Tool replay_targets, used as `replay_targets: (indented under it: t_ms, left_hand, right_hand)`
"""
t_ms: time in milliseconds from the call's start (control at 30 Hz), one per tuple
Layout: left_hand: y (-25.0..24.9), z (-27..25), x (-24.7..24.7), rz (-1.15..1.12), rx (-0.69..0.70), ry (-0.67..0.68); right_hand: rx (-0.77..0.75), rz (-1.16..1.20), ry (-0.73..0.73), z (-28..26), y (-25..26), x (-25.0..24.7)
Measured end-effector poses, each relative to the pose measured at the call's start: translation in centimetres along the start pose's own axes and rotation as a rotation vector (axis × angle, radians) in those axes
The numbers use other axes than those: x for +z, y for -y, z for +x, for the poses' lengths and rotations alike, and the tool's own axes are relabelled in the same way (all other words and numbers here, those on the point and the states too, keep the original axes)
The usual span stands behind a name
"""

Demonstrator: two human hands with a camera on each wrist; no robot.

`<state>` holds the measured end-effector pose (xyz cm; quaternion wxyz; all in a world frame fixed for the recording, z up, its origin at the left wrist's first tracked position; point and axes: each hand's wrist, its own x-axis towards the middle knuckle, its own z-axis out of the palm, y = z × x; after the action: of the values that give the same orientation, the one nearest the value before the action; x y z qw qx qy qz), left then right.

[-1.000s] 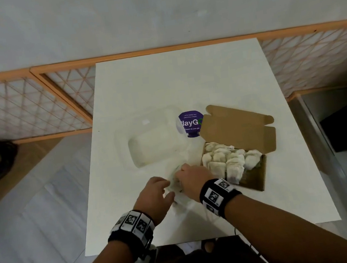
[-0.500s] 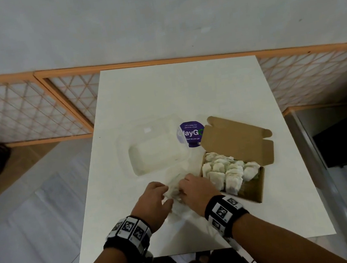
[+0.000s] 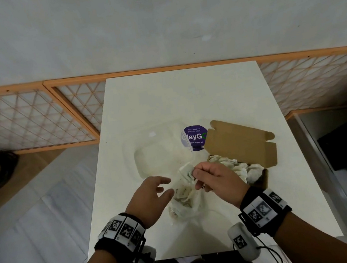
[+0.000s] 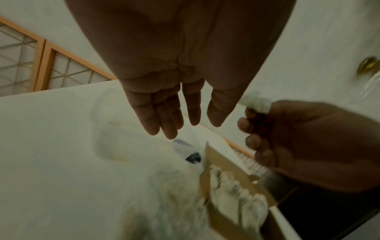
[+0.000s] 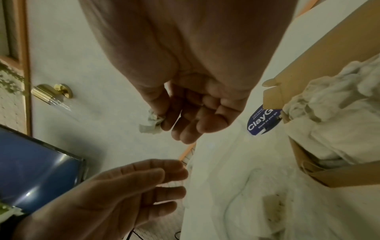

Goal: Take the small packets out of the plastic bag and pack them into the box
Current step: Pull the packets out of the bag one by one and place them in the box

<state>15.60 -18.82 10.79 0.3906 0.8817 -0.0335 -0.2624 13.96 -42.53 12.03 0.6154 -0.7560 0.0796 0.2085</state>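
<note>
Right hand [image 3: 216,177] has lifted from plastic bag [image 3: 186,203] — fingers pinching one packet [image 3: 186,170]; cardboard box [image 3: 261,178] just right; left hand [image 3: 149,198] spread, empty.

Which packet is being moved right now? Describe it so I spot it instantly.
Start at the brown cardboard box on the white table. Just left of it, the right hand pinches one small white packet, the only one lifted above the plastic bag.
</note>
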Motion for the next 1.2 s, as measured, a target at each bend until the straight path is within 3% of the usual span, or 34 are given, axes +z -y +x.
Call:
replay_targets:
  t_ms: [233,400,600,967,1200]
  left_hand:
    - [-5.5,-2.1,-1.7,-0.413,0.14,0.025]
    - [-6.8,-1.9,-1.9,-0.401,0.181,0.005]
    - [-6.3,-1.6,-2.0,-0.403,0.152,-0.091]
    - [-5.8,-2.2,-1.8,-0.546,0.079,-0.121]
    - [-5.3,-2.9,-1.8,-0.383,0.139,-0.024]
  right_hand:
    - [-0.025,0.146,0.073,-0.9,1.7,0.1]
    - [-0.033,0.168,0.146,-1.3,2.2,0.7]
    - [-0.037,0.272,0.084,-1.9,2.5,0.9]
    - [-0.167,0.117,0.002,-1.6,2.6,1.3]
    - [-0.298,-0.169,0.032,-1.1,3.4,1.3]
